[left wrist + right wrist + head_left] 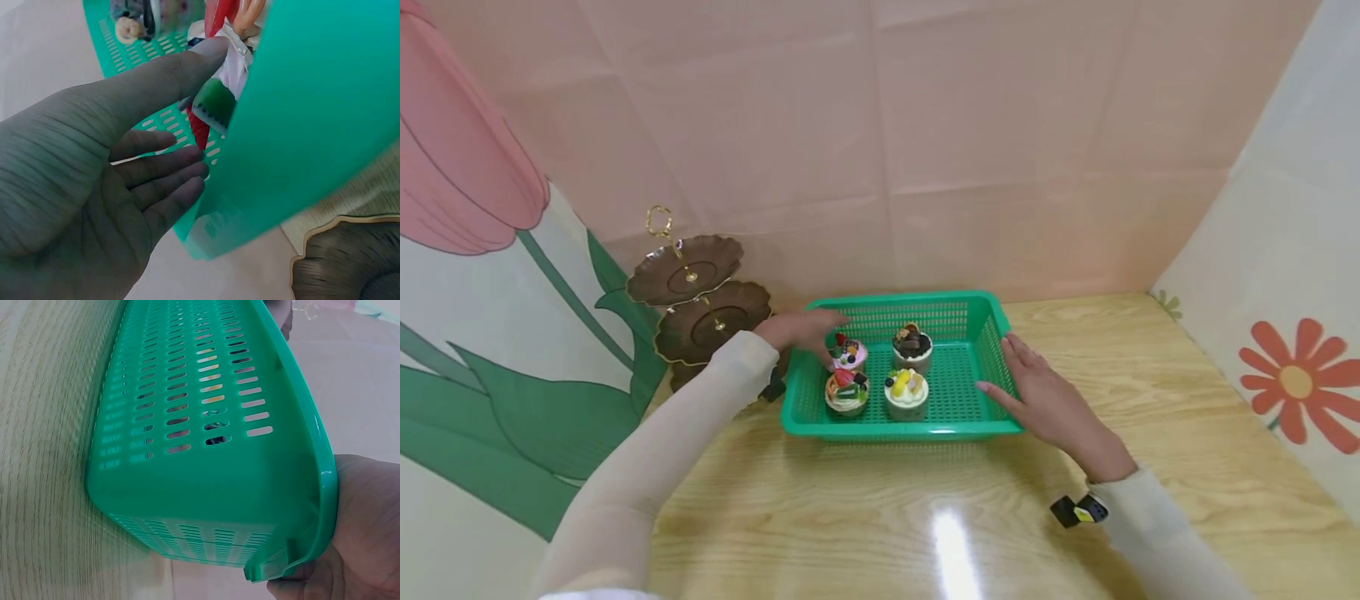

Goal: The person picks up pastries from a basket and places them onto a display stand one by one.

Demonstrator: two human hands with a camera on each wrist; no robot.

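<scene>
My left hand (801,329) reaches over the left end of a green plastic basket (955,429). Its thumb overlaps the pink-cream cupcake (850,353) in the left wrist view, where the other fingers extend fairly straight, apart from it. In front of that one sits a cupcake with strawberry and kiwi (847,393). A chocolate cupcake (913,343) and a yellow-fruit cupcake (906,394) stand to their right. At the basket's right end rests my right hand (1052,400), its fingers extended along the rim and its thumb over the inside.
A tiered stand with dark brown scalloped plates (692,271) and a gold ring handle is left of the basket, close to my left forearm. The wooden table (850,517) meets a pink cloth backdrop (1000,167) behind the basket.
</scene>
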